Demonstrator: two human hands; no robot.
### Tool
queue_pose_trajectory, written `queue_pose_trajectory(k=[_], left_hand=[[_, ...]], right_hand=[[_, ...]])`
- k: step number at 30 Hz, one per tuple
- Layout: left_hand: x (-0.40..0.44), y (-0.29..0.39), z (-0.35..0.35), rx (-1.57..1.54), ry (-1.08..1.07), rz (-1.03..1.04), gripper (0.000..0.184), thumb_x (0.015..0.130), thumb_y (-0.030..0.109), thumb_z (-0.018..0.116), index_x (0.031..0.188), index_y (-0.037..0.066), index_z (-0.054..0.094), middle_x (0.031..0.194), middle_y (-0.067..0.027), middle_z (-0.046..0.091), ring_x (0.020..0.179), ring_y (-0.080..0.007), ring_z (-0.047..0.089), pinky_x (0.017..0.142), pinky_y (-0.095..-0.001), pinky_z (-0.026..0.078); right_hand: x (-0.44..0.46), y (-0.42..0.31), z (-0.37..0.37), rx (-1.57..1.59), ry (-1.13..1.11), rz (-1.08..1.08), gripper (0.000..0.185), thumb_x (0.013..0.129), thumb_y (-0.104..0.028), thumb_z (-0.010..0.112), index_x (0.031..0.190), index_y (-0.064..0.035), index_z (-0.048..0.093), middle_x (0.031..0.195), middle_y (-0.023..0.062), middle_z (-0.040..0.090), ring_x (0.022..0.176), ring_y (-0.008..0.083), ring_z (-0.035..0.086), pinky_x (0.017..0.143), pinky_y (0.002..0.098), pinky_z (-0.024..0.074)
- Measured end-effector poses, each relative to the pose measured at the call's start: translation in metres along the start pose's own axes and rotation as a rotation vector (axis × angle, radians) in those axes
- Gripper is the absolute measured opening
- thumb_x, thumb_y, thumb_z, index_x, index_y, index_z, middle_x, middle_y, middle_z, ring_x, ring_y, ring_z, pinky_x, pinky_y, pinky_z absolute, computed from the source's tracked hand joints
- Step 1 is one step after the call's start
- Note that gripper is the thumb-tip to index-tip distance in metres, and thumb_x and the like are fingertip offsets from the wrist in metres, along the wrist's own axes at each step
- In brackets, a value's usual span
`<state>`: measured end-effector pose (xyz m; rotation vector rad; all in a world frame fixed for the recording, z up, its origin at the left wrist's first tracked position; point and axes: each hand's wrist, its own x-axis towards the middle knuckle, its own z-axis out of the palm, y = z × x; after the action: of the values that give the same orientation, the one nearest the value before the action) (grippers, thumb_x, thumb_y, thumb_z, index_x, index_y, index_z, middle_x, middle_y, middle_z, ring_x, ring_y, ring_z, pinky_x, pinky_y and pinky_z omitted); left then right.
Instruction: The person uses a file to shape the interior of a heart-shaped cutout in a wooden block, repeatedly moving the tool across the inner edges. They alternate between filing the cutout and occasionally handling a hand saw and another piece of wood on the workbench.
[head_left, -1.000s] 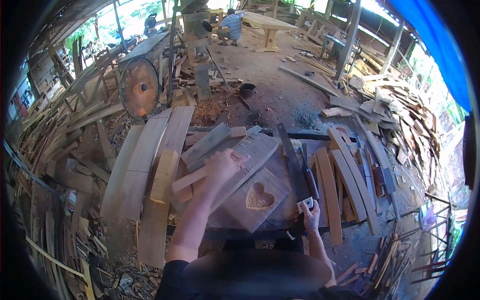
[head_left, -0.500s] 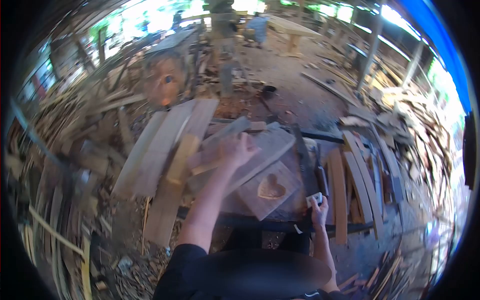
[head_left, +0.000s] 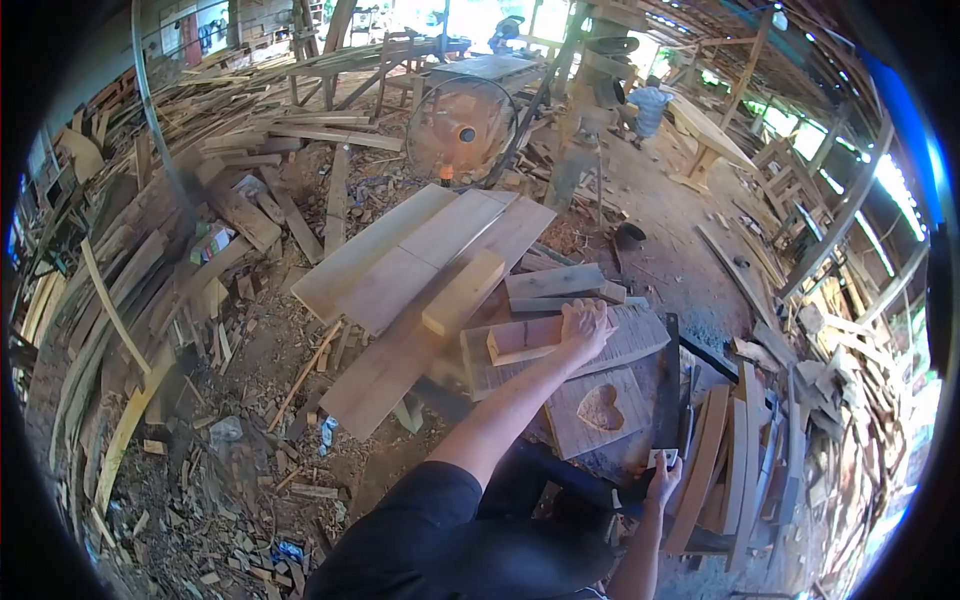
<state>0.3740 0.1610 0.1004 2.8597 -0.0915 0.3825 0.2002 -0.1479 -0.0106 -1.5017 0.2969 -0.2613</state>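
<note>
My left hand has its fingers curled round the right end of a short reddish wooden block, which rests on a wide rough board. The fingers partly hide that end of the block. Just below lies a square wooden panel with a heart-shaped hollow carved in it. Near the bench's front edge, my right hand is closed on a small white object, its kind too small to make out. A long dark flat tool or bar lies just beyond it.
Wide planks and a pale wood block lie to the left. A round caged fan stands behind them. Curved wood strips are on the right. Scrap wood covers the ground. A person is near a far table.
My view has swung left, so the bench now sits further right in the picture. My right hand keeps the small white object; my left hand stays by the block.
</note>
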Motion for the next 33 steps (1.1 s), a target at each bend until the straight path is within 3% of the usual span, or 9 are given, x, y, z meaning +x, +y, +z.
queue_pose_trajectory(k=[3, 7, 12, 14, 16, 20, 24, 28, 33], left_hand=[[-0.007, -0.002, 0.007, -0.183, 0.159, 0.017, 0.049, 0.086, 0.038, 0.069, 0.118, 0.004, 0.055, 0.116, -0.0128, 0.063, 0.113, -0.0322, 0.058, 0.093, -0.0523, 0.042], [-0.012, -0.005, -0.002, -0.224, 0.173, 0.037, 0.054, 0.083, 0.041, 0.072, 0.119, 0.005, 0.054, 0.115, -0.0126, 0.063, 0.108, -0.0307, 0.06, 0.089, -0.0487, 0.043], [-0.007, 0.003, -0.03, -0.335, 0.049, -0.063, 0.041, 0.093, 0.047, 0.061, 0.113, 0.01, 0.059, 0.106, -0.0107, 0.067, 0.102, -0.0288, 0.064, 0.09, -0.0463, 0.045], [-0.004, 0.006, -0.027, -0.293, 0.141, -0.058, 0.04, 0.096, 0.047, 0.056, 0.108, 0.01, 0.061, 0.096, -0.0093, 0.069, 0.093, -0.029, 0.067, 0.085, -0.0446, 0.047], [0.001, 0.011, -0.035, -0.349, -0.02, -0.205, 0.039, 0.098, 0.045, 0.053, 0.106, 0.008, 0.063, 0.095, -0.01, 0.07, 0.093, -0.0302, 0.066, 0.083, -0.0439, 0.046], [0.006, 0.014, -0.028, -0.15, 0.026, -0.257, 0.048, 0.102, 0.047, 0.043, 0.093, 0.007, 0.068, 0.086, -0.0123, 0.069, 0.084, -0.032, 0.067, 0.076, -0.0465, 0.049], [0.01, 0.021, -0.019, 0.013, 0.086, -0.345, 0.052, 0.101, 0.047, 0.042, 0.079, 0.007, 0.067, 0.08, -0.0159, 0.068, 0.079, -0.0346, 0.066, 0.075, -0.0493, 0.049], [0.018, 0.031, -0.021, -0.006, 0.062, -0.492, 0.057, 0.103, 0.048, 0.036, 0.078, 0.008, 0.068, 0.081, -0.0171, 0.068, 0.078, -0.0355, 0.066, 0.076, -0.0511, 0.047], [0.018, 0.023, -0.008, 0.086, 0.086, -0.511, 0.054, 0.102, 0.045, 0.037, 0.079, 0.008, 0.068, 0.083, -0.015, 0.069, 0.082, -0.0348, 0.066, 0.079, -0.0505, 0.048]], right_hand=[[-0.003, -0.001, 0.002, -0.017, 0.008, -0.026, 0.018, 0.098, -0.019, 0.06, 0.102, -0.0064, 0.047, 0.067, 0.0098, 0.061, 0.047, 0.0182, 0.06, 0.04, 0.0295, 0.0483], [-0.006, -0.008, 0.006, -0.045, 0.013, -0.004, 0.019, 0.098, -0.019, 0.059, 0.106, -0.0058, 0.047, 0.069, 0.0088, 0.06, 0.048, 0.0167, 0.059, 0.041, 0.0278, 0.048], [-0.014, -0.019, 0.013, -0.056, 0.042, 0.078, 0.024, 0.099, -0.017, 0.058, 0.113, -0.0042, 0.045, 0.075, 0.009, 0.059, 0.049, 0.0166, 0.06, 0.042, 0.0272, 0.0485], [-0.013, -0.015, 0.008, -0.042, 0.027, 0.019, 0.025, 0.099, -0.017, 0.058, 0.115, -0.0046, 0.045, 0.076, 0.0086, 0.059, 0.05, 0.0163, 0.06, 0.042, 0.0268, 0.0487], [-0.011, -0.011, 0.006, -0.018, 0.017, 0.08, 0.028, 0.099, -0.017, 0.058, 0.119, -0.0054, 0.043, 0.077, 0.0085, 0.059, 0.051, 0.0158, 0.06, 0.043, 0.0264, 0.049], [-0.01, -0.021, 0.005, 0.032, 0.001, 0.189, 0.033, 0.097, -0.014, 0.06, 0.122, -0.0068, 0.039, 0.081, 0.0088, 0.059, 0.053, 0.0164, 0.06, 0.047, 0.0276, 0.0505], [0.006, -0.024, -0.009, 0.13, -0.1, 0.334, 0.022, 0.092, -0.005, 0.058, 0.11, -0.0072, 0.044, 0.081, 0.0069, 0.058, 0.055, 0.0169, 0.061, 0.05, 0.0303, 0.0522], [0.017, -0.076, 0.0, 0.211, -0.022, 0.595, 0.022, 0.095, -0.02, 0.065, 0.106, -0.0075, 0.05, 0.068, 0.0059, 0.059, 0.05, 0.0158, 0.058, 0.043, 0.0286, 0.047], [0.012, -0.099, -0.017, -0.07, -0.049, 0.344, 0.016, 0.095, -0.015, 0.067, 0.098, -0.0082, 0.053, 0.069, 0.0012, 0.058, 0.053, 0.0076, 0.055, 0.045, 0.0225, 0.0455]])
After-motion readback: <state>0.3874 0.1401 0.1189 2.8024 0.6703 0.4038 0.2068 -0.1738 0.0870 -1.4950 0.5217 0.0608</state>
